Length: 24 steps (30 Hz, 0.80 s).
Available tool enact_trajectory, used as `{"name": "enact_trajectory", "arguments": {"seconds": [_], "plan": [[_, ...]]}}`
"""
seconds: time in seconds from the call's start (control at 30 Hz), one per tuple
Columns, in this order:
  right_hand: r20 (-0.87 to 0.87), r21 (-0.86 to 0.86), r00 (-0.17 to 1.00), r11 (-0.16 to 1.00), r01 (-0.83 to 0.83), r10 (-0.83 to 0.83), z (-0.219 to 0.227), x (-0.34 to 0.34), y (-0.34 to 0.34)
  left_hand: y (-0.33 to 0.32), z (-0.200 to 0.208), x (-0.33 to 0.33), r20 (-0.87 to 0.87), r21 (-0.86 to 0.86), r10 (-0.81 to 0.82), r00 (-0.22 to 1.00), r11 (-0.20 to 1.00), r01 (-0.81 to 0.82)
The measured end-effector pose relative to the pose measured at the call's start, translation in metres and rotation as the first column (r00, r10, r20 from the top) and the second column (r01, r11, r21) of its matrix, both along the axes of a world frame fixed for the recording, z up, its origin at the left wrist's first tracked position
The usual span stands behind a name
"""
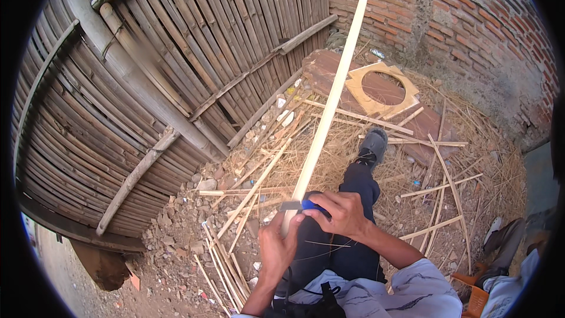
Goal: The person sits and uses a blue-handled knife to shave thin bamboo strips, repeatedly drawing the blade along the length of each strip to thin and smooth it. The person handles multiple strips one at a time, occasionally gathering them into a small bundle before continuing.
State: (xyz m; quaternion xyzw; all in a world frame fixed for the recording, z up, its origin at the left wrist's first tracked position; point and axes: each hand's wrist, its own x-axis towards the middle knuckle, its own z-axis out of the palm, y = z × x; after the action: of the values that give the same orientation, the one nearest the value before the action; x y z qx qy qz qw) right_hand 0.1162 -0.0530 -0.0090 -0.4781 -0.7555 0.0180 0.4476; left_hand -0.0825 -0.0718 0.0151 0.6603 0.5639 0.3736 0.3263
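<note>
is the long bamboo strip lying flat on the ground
No, the bamboo strip is raised, gripped by the left hand and right hand over the knee.

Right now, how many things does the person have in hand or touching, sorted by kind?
Long pale bamboo strip, gripped near its lower end by the left hand: 1
Blue-handled knife, held against the strip by the right hand: 1
Total: 2
The loose strips on the ground are too tangled to count.

The strip's near end was hidden under the left hand; the right hand covered most of the knife.
</note>
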Motion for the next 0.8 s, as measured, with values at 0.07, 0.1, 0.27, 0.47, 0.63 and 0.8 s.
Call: {"name": "enact_trajectory", "arguments": {"seconds": [0.07, 0.1, 0.27, 0.47, 0.63, 0.8], "plan": [[-0.055, 0.037, 0.997, 0.997, 0.061, -0.059, -0.004, 0.009, 0.012, -0.004, -0.003, -0.005, -0.043, -0.017, 0.003, 0.999, 1.0, -0.004], [-0.058, -0.001, 0.992, 0.994, 0.114, -0.113, -0.001, 0.019, 0.019, -0.009, -0.004, -0.007, -0.047, -0.052, 0.005, 0.999, 0.999, -0.008], [-0.047, 0.013, 0.994, 0.995, 0.098, -0.097, 0.002, 0.037, 0.036, -0.02, -0.015, -0.018, -0.018, -0.103, 0.02, 1.0, 0.994, -0.022], [-0.067, -0.017, 0.988, 0.99, 0.14, -0.141, -0.003, 0.048, 0.06, -0.023, -0.014, -0.035, -0.07, -0.138, 0.017, 0.997, 0.99, -0.027], [-0.112, 0.0, 0.967, 0.973, 0.232, -0.231, -0.009, 0.067, 0.087, -0.031, -0.012, -0.047, -0.112, -0.205, 0.016, 0.994, 0.978, -0.039], [-0.088, -0.106, 0.916, 0.918, 0.381, -0.391, 0.002, 0.12, 0.133, -0.056, -0.024, -0.083, -0.117, -0.327, -0.01, 0.993, 0.945, -0.029]]}}
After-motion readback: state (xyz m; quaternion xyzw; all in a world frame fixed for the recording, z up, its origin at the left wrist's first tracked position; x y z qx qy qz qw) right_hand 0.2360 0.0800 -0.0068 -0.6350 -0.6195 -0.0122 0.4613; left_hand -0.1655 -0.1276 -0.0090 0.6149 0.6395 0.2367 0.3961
